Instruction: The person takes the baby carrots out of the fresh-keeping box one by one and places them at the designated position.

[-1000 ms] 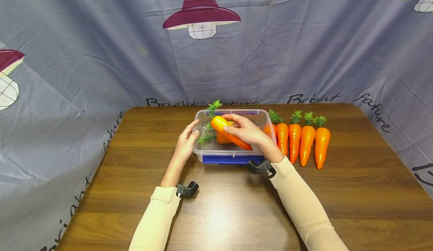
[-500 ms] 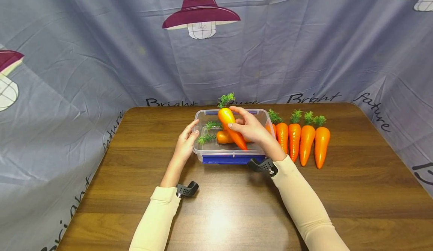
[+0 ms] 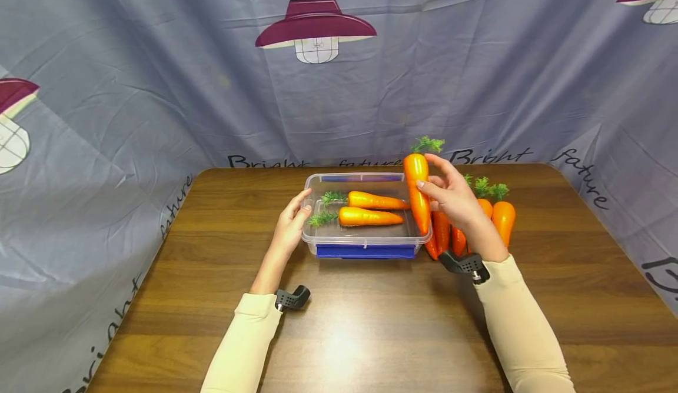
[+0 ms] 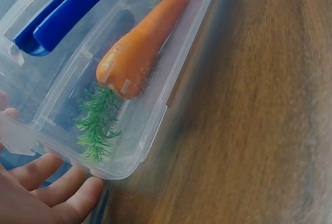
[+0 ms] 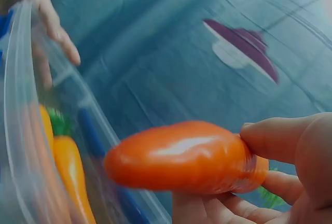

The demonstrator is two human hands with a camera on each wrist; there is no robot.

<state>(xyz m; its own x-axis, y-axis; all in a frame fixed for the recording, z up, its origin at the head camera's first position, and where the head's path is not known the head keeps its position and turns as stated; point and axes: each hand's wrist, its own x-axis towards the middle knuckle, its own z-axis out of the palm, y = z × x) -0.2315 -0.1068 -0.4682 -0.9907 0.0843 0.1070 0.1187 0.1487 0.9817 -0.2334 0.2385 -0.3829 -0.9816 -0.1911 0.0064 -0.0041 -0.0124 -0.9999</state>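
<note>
A clear plastic box [image 3: 365, 240] with blue clips stands on the table. Two orange carrots, a rear one [image 3: 376, 200] and a front one [image 3: 369, 216], lie side by side inside, green tops toward the left. My right hand [image 3: 458, 196] pinches another carrot [image 3: 417, 190] between thumb and fingers, over the box's right rim, leafy end up and tip down. In the right wrist view that carrot [image 5: 181, 156] fills the middle. My left hand [image 3: 292, 216] rests against the box's left end, its fingers [image 4: 67, 187] touching the wall with little bend.
Right of the box, several more carrots [image 3: 504, 219] lie in a row on the wooden table [image 3: 360, 334], partly hidden by my right hand and wrist. A grey curtain [image 3: 455, 75] printed with lamps hangs behind the table and at both sides.
My right hand has lifted the carrot out from above the box's middle and carried it rightward, turning it more upright. Both carrots inside now show fully. My left hand has stayed put.
</note>
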